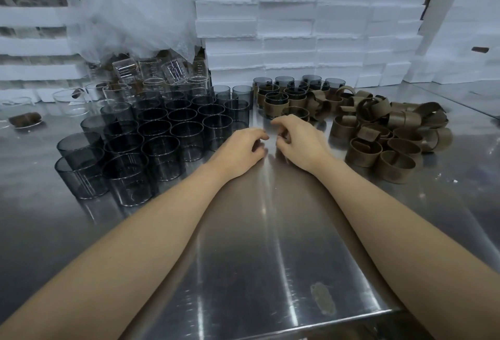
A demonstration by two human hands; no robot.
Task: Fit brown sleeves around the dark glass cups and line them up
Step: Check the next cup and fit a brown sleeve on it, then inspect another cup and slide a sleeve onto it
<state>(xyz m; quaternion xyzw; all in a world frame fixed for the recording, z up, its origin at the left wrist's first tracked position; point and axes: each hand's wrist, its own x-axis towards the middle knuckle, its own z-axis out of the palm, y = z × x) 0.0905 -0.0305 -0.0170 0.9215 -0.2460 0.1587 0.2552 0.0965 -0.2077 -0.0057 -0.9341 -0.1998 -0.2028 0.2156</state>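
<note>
Several bare dark glass cups (159, 144) stand packed together on the left of the steel table (259, 245). A heap of loose brown sleeves (384, 134) lies on the right. Behind my hands, several cups wearing brown sleeves (281, 96) stand in rows near the foam stack. My left hand (243, 147) and my right hand (300, 142) rest side by side on the bare table between the cups and the sleeves. Both have loosely curled fingers and hold nothing.
White foam boxes (311, 23) are stacked in a wall at the back and on both sides. Clear glass beakers (151, 77) sit under crumpled plastic wrap (135, 6) at the back left. The table's front edge (297, 326) runs near my elbows.
</note>
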